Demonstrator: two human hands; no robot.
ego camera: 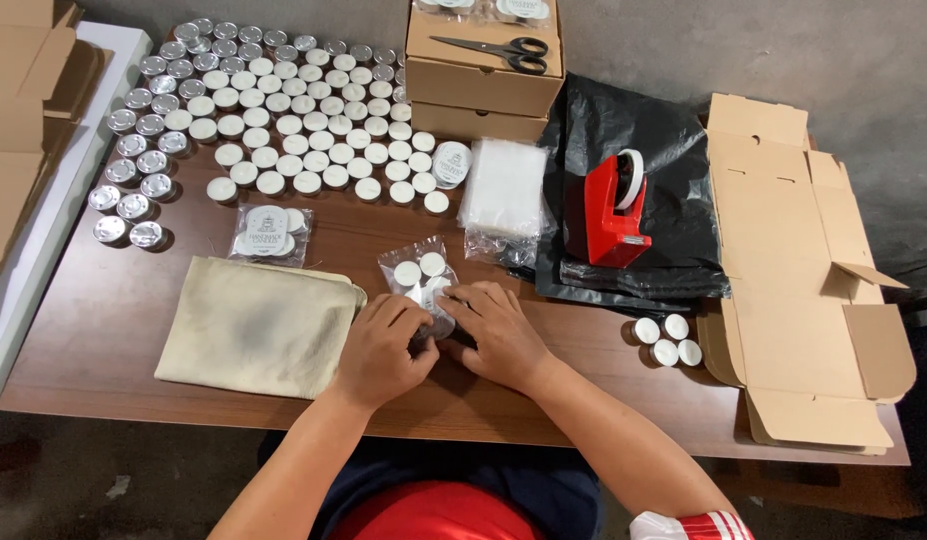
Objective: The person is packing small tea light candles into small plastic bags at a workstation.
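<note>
- Pressing both my hands, left hand (380, 345) and right hand (495, 332), closed on a clear bag of tealights (421, 278) at frame centre, on the bench (113, 300).
- Cream cloth pouch (253, 325) lies just left; red tape dispenser (615, 208) upper right.

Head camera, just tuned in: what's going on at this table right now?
A person sits at a brown table with both hands on a small clear bag of white tealight candles. The left hand and right hand press together at the bag's near end. Rows of loose tealights fill the far left, a filled bag lies by a beige cloth pouch, and four tealights sit beside a flat cardboard box.
</note>
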